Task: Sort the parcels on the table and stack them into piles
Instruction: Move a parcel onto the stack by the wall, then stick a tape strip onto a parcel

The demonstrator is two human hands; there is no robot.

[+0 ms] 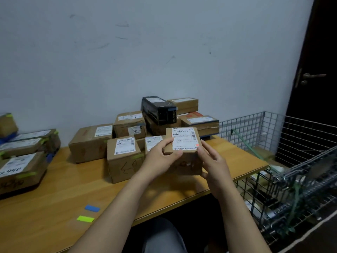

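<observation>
A small brown cardboard parcel with a white label (184, 139) is held above the wooden tabletop (54, 198), gripped on either side by the left hand (160, 158) and right hand (212, 161). Its label is likely being read for sorting. A matching pile must be picked next, perhaps among the tape-marked stacks (23, 161) at 9 o'clock. Unsorted brown boxes (124, 157) are crowded at 12 o'clock, a wire cage (255, 128) at 3 o'clock

brown parcel (184, 157) with white label (184, 138), black box (158, 110), orange-tan table (54, 198)
</observation>
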